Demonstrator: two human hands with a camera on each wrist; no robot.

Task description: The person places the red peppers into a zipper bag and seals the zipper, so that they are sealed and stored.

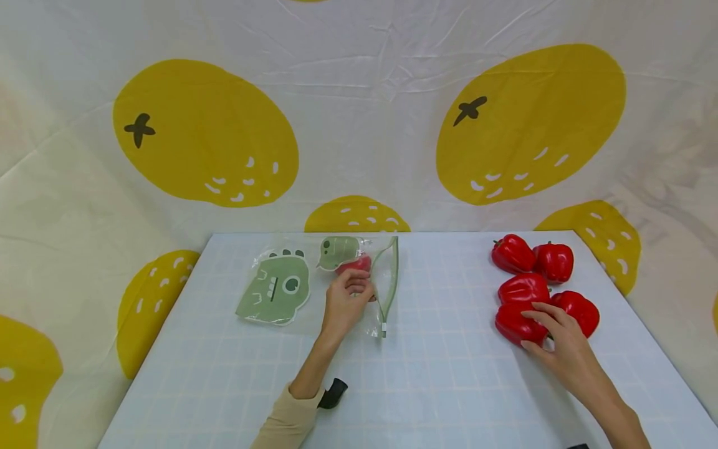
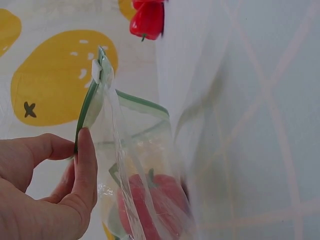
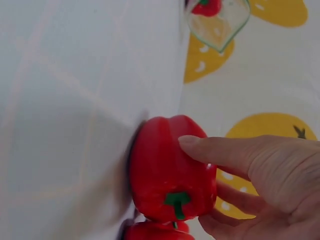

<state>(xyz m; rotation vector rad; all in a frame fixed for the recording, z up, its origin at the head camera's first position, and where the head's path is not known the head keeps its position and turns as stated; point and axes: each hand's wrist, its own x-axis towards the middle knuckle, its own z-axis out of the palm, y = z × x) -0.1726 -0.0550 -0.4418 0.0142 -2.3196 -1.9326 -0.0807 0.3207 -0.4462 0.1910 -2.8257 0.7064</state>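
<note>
No writing can be read on anything here. At the centre of the head view, the left hand [image 1: 344,302] pinches the green zip edge of a clear plastic bag printed with a green dinosaur [image 1: 314,280]; a red pepper [image 1: 354,264] lies inside. At lower right, the right hand [image 1: 561,340] curls thumb and fingers around the nearest glossy red bell pepper [image 1: 518,324] in a cluster of five on the pale checked tabletop [image 1: 437,374].
</note>
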